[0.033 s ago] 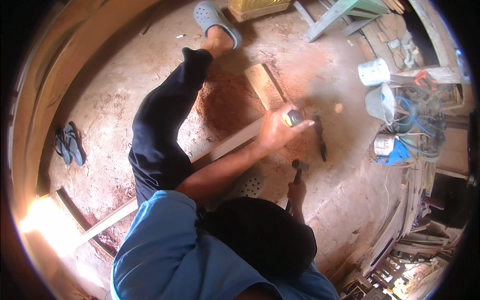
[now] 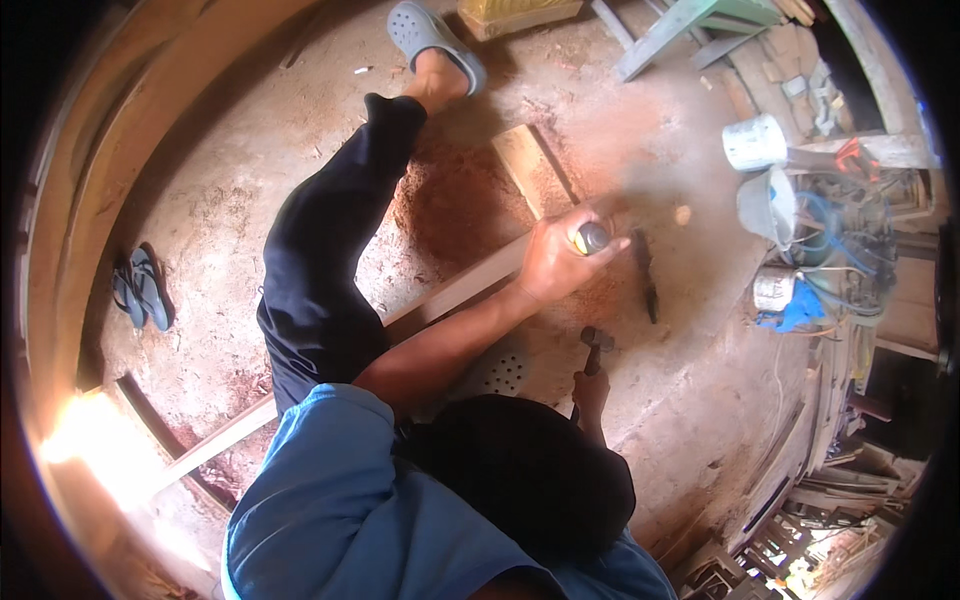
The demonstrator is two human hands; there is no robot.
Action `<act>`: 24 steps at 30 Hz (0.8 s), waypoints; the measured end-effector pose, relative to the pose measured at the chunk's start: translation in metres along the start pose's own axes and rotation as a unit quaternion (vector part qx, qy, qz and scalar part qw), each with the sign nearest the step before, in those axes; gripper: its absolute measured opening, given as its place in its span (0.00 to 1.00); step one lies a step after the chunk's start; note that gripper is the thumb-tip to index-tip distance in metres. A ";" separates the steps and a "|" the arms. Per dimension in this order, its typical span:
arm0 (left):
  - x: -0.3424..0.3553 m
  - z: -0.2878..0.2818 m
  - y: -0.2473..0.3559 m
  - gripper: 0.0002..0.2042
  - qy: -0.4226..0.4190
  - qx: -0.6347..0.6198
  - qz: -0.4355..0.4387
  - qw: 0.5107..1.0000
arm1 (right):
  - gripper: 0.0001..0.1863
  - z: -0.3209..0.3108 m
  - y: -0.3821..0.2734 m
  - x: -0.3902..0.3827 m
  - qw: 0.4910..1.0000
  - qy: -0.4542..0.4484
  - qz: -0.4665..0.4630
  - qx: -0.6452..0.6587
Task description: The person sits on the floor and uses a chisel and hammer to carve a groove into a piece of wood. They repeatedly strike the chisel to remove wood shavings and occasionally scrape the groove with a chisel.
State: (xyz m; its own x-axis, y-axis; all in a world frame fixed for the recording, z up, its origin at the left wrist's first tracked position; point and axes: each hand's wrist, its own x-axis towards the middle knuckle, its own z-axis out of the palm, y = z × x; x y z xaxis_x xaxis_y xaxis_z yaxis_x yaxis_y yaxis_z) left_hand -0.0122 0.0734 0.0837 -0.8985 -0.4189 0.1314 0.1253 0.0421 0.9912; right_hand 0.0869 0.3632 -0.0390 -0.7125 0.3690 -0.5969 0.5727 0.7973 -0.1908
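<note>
My left hand (image 2: 560,255) is closed round the upright handle of a chisel (image 2: 592,238), seen end-on with a black and yellow cap. The chisel's blade is hidden below the hand. Under it runs a long pale timber (image 2: 470,285), passing beneath my left forearm and leg toward the lower left. A short wooden board (image 2: 530,165) lies at an angle just beyond the hand. Closer to my body, my right hand (image 2: 591,388) grips a hammer (image 2: 597,340), its head pointing away from me and apart from the chisel.
Reddish sawdust (image 2: 455,195) covers the floor around the timber. A dark narrow strip (image 2: 645,275) lies right of my left hand. White buckets (image 2: 755,142) and tangled hoses (image 2: 825,230) stand at the right. Sandals (image 2: 142,288) lie at the left; a green wooden stand (image 2: 670,35) is at the far side.
The hammer head has dropped slightly toward my body. My left hand keeps its hold on the chisel, and the whole view has shifted a little.
</note>
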 end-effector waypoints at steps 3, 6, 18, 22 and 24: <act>0.008 -0.003 -0.005 0.11 -0.068 -0.030 -0.003 0.997 | 0.21 0.033 0.039 0.004 0.991 0.044 -0.074 -0.105; 0.017 -0.009 -0.015 0.08 -0.139 -0.058 0.017 0.989 | 0.21 0.037 0.054 0.009 0.992 0.032 -0.072 -0.096; 0.096 -0.033 -0.009 0.13 -0.531 -0.020 -0.128 0.837 | 0.20 0.026 0.041 0.014 0.992 -0.004 -0.072 -0.102; 0.086 -0.033 -0.007 0.14 -0.468 0.007 -0.120 0.876 | 0.21 0.032 0.046 0.017 0.993 0.003 -0.059 -0.103; 0.072 -0.032 -0.010 0.14 -0.398 -0.046 -0.092 0.912 | 0.21 0.032 0.045 0.016 0.994 0.006 -0.051 -0.100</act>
State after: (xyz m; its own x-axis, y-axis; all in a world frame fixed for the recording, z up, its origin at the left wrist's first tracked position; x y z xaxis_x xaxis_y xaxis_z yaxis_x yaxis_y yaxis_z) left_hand -0.0645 0.0143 0.0824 -0.9239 0.3814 -0.0318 -0.0568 -0.0547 0.9969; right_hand 0.1146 0.3893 -0.0822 -0.7683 0.2850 -0.5731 0.4054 0.9096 -0.0912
